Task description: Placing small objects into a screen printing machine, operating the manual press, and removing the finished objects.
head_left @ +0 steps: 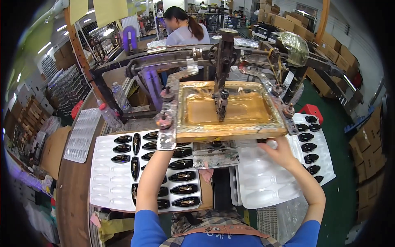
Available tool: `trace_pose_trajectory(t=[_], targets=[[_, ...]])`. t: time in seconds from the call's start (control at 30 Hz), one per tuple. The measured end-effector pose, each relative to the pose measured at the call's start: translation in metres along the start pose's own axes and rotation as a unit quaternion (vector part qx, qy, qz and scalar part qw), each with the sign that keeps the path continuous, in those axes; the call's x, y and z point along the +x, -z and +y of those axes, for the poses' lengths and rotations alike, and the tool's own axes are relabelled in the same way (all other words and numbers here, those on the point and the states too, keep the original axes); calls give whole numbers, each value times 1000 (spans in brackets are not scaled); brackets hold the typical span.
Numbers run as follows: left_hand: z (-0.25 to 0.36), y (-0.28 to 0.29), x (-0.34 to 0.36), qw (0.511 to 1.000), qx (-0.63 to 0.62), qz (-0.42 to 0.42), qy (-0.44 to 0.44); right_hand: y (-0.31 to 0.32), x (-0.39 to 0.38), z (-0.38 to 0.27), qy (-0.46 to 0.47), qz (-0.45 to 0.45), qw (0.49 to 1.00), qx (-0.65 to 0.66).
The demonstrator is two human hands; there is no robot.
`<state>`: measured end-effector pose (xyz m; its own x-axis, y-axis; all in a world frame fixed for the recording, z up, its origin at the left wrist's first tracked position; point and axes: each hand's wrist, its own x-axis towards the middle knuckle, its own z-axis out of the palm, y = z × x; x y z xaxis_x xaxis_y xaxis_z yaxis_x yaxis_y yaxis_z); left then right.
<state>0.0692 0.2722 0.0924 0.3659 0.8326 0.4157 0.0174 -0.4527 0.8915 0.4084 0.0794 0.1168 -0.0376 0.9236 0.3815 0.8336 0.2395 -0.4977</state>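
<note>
A screen-printing frame with a wooden border and amber mesh hangs level in front of me, held by a dark metal press arm. My left forearm reaches up to its left metal bracket; the left hand itself is hidden behind it. My right hand is at the frame's lower right edge, thumb stretched leftward and the other fingers largely hidden beneath the border. Below the frame sits a small metal fixture. Glossy black bottle-shaped pieces with gold print lie in the white moulded tray on the left.
A second white tray on the right carries black pieces along its far right side. Clear plastic bottles stand behind the left tray. A person sits beyond the press. Cardboard boxes line the right; a red stool stands nearby.
</note>
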Motion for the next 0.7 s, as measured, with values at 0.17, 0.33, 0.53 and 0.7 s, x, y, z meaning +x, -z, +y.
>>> trace_pose_trajectory(t=[0.17,0.33,0.53,0.7], targets=[[3,2,8,983,-179,20,22,-64,53,-54,100,16,994,-33],[-12,80,-44,983,-84,117,114,-74,61,-77,-26,-130,987,91],[-43,191,-137,942,36,302,145,-23,10,-63,-14,-46,997,-63],[-75,233,-199,893,91,372,236,44,-49,-69,-121,16,961,-248]])
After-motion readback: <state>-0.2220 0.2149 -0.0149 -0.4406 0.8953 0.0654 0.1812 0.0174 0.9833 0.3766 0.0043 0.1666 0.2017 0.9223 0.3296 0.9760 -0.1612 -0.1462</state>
